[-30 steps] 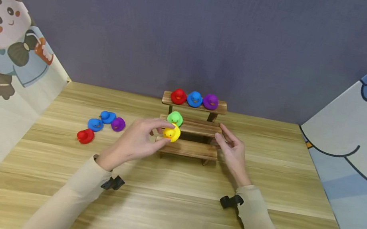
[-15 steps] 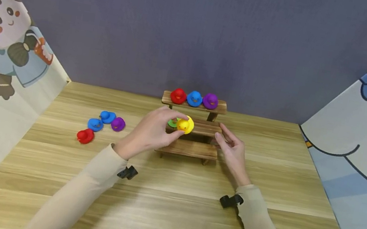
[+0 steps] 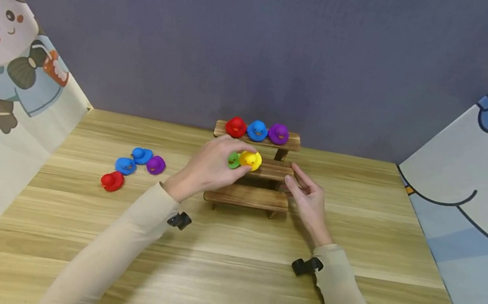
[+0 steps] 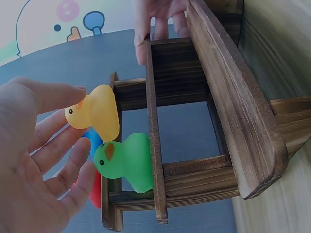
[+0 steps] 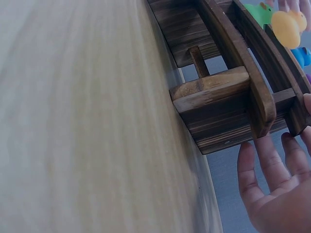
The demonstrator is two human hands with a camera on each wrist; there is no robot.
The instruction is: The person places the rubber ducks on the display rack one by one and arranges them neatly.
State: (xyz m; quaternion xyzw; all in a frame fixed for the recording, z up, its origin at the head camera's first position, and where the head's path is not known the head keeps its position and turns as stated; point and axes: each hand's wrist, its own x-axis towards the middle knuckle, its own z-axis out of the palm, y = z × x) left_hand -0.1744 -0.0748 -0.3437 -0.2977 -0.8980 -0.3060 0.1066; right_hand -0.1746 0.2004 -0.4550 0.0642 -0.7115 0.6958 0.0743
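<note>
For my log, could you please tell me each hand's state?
Left hand: pinching the small yellow rubber duck.
Right hand: open, fingers touching the dark wooden stepped shelf.

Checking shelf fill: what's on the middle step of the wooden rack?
On the middle step: a green duck and a yellow duck, which the left hand pinches. That hand covers the step's left end.

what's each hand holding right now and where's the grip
The left hand pinches the yellow duck by its head. The right hand holds nothing; its fingertips touch the rack.
</note>
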